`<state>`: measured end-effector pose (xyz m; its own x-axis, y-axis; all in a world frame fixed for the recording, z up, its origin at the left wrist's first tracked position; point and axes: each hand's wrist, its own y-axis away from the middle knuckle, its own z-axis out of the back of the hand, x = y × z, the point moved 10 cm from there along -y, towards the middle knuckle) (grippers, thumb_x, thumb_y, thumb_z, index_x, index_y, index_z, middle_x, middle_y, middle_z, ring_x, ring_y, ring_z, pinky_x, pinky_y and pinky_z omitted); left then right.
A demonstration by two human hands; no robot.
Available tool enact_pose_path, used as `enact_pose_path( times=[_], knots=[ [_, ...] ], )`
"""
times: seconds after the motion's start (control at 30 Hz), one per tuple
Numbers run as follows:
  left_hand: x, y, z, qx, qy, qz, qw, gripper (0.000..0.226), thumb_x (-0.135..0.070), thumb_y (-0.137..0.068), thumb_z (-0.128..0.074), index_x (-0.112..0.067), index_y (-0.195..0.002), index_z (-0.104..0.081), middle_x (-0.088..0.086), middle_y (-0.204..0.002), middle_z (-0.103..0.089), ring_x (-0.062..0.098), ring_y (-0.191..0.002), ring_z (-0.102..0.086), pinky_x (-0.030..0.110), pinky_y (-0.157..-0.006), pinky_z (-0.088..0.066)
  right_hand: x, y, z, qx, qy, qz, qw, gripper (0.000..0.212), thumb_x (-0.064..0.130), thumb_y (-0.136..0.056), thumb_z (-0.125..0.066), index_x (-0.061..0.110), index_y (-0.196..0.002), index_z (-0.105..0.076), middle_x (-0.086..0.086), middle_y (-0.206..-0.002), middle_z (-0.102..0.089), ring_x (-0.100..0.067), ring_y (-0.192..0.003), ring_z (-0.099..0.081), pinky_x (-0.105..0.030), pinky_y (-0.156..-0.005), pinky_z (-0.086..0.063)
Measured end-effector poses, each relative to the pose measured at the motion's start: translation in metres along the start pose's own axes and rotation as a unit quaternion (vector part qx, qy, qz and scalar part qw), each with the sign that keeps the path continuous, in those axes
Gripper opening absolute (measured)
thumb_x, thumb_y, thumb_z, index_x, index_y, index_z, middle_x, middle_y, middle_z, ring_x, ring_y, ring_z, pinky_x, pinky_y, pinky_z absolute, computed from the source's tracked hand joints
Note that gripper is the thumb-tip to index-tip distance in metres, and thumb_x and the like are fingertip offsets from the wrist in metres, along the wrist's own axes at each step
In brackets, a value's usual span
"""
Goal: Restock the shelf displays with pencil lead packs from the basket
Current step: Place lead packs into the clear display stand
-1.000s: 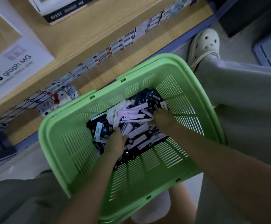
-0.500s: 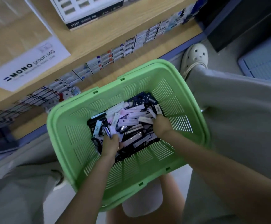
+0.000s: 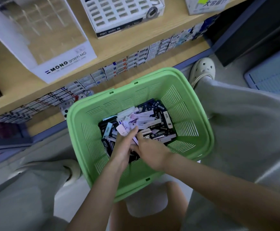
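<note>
A green slotted basket (image 3: 191, 100) rests between my knees, its bottom covered with a heap of pencil lead packs (image 3: 151, 120) in white, pink, black and dark blue. Both hands are down inside it, touching each other. My left hand (image 3: 123, 144) holds a small bunch of pale pink and white packs (image 3: 123, 130) above the heap. My right hand (image 3: 150, 151) presses against the left one, its fingers closed around the lower ends of the same bunch. The wooden shelf (image 3: 112, 45) just beyond the basket carries a long row of stacked lead packs (image 3: 131, 61).
On the shelf stand a clear Mono graph MG display case (image 3: 40, 39), a white display box with rows of slots (image 3: 120, 15) and a white carton (image 3: 206, 5). My legs in grey trousers flank the basket; a pale clog (image 3: 202, 69) is at right.
My hands, apart in the heap before, have come together near the basket's front left. A bunch of pale packs is now lifted in them. The camera has tilted up toward the shelf.
</note>
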<state>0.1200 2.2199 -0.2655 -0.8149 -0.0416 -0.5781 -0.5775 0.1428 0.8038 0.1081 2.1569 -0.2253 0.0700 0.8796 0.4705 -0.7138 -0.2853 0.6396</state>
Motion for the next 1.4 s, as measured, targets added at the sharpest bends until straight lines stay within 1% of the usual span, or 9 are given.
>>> enact_pose_path(
  times=[0.1, 0.2, 0.37, 0.53, 0.73, 0.9, 1.0, 1.23, 1.4],
  knots=[
    [-0.003, 0.007, 0.013, -0.054, -0.044, -0.011, 0.997, 0.016, -0.029, -0.093, -0.057, -0.017, -0.103, -0.061, 0.007, -0.091, -0.069, 0.022, -0.083, -0.068, 0.033, -0.066, -0.054, 0.012, 0.01, -0.004, 0.008, -0.071, 0.017, 0.997, 0.044, 0.037, -0.099, -0.041, 0.003, -0.126, -0.033, -0.009, -0.105, -0.054, -0.021, -0.075, -0.052, -0.029, -0.055, -0.035],
    [-0.008, 0.005, 0.034, -0.101, -0.061, -0.041, 0.992, 0.011, -0.021, -0.094, -0.056, -0.018, -0.084, -0.059, 0.001, -0.079, -0.063, 0.018, -0.079, -0.06, 0.03, -0.07, -0.046, 0.005, 0.009, -0.001, 0.045, -0.148, 0.033, 0.987, 0.053, 0.048, -0.093, -0.046, 0.01, -0.129, -0.04, -0.001, -0.113, -0.049, -0.015, -0.089, -0.052, -0.028, -0.074, -0.042],
    [-0.005, 0.0, 0.047, -0.098, -0.086, -0.015, 0.991, 0.016, -0.023, -0.096, -0.053, -0.021, -0.08, -0.053, -0.002, -0.077, -0.053, 0.008, -0.069, -0.05, 0.023, -0.062, -0.036, -0.099, -0.036, 0.018, -0.088, -0.196, -0.074, 0.974, 0.033, 0.017, -0.094, -0.055, 0.008, -0.126, -0.052, -0.008, -0.123, -0.057, -0.02, -0.107, -0.058, -0.029, -0.095, -0.047],
    [-0.004, -0.007, 0.044, -0.083, -0.093, -0.008, 0.992, 0.017, -0.023, -0.097, -0.049, -0.009, -0.1, -0.057, -0.001, -0.081, -0.061, -0.006, -0.049, -0.058, 0.012, -0.045, -0.044, -0.177, -0.067, -0.026, 0.01, -0.131, -0.119, 0.984, 0.046, 0.0, -0.083, -0.065, 0.005, -0.127, -0.053, -0.014, -0.128, -0.056, -0.029, -0.117, -0.054, -0.037, -0.1, -0.043],
    [-0.001, -0.015, 0.045, -0.098, -0.103, 0.017, 0.99, 0.014, -0.022, -0.097, -0.051, -0.013, -0.09, -0.058, -0.004, -0.08, -0.061, -0.008, -0.048, -0.058, 0.023, -0.064, -0.037, -0.182, -0.082, -0.042, 0.039, -0.008, -0.104, 0.994, 0.068, 0.017, -0.078, -0.074, 0.006, -0.137, -0.042, -0.014, -0.136, -0.048, -0.03, -0.124, -0.046, -0.036, -0.1, -0.039],
    [0.006, -0.022, 0.05, -0.116, -0.101, 0.047, 0.987, 0.018, -0.026, -0.095, -0.053, -0.014, -0.083, -0.06, 0.0, -0.082, -0.061, 0.022, -0.085, -0.057, 0.034, -0.079, -0.041, -0.181, -0.093, -0.049, 0.06, 0.068, -0.129, 0.987, 0.077, 0.031, -0.079, -0.073, 0.006, -0.139, -0.032, -0.016, -0.139, -0.037, -0.031, -0.126, -0.039, -0.039, -0.102, -0.035],
    [0.006, -0.023, 0.052, -0.124, -0.104, 0.051, 0.986, 0.022, -0.026, -0.095, -0.054, -0.018, -0.075, -0.059, 0.001, -0.086, -0.061, 0.026, -0.094, -0.055, 0.041, -0.089, -0.041, -0.179, -0.094, -0.056, 0.056, 0.08, -0.137, 0.986, 0.074, 0.03, -0.082, -0.071, 0.009, -0.139, -0.029, -0.014, -0.14, -0.038, -0.031, -0.128, -0.035, -0.044, -0.107, -0.028],
    [0.011, -0.019, 0.047, -0.116, -0.083, 0.056, 0.988, 0.021, -0.025, -0.096, -0.051, -0.009, -0.105, -0.061, -0.012, -0.079, -0.057, 0.002, -0.073, -0.049, 0.029, -0.081, -0.032, -0.175, -0.09, -0.058, 0.088, 0.099, -0.119, 0.984, 0.065, 0.032, -0.09, -0.06, 0.012, -0.143, -0.029, -0.012, -0.146, -0.036, -0.034, -0.127, -0.037, -0.036, -0.101, -0.032],
    [0.012, -0.017, 0.041, -0.09, -0.076, 0.057, 0.991, 0.015, -0.025, -0.096, -0.052, -0.028, -0.081, -0.054, -0.018, -0.077, -0.049, -0.005, -0.069, -0.041, 0.028, -0.085, -0.027, -0.17, -0.086, -0.064, 0.136, 0.081, -0.136, 0.978, 0.052, 0.043, -0.096, -0.045, 0.001, -0.125, -0.049, -0.019, -0.134, -0.048, -0.032, -0.121, -0.045, -0.036, -0.099, -0.036]
  ],
)
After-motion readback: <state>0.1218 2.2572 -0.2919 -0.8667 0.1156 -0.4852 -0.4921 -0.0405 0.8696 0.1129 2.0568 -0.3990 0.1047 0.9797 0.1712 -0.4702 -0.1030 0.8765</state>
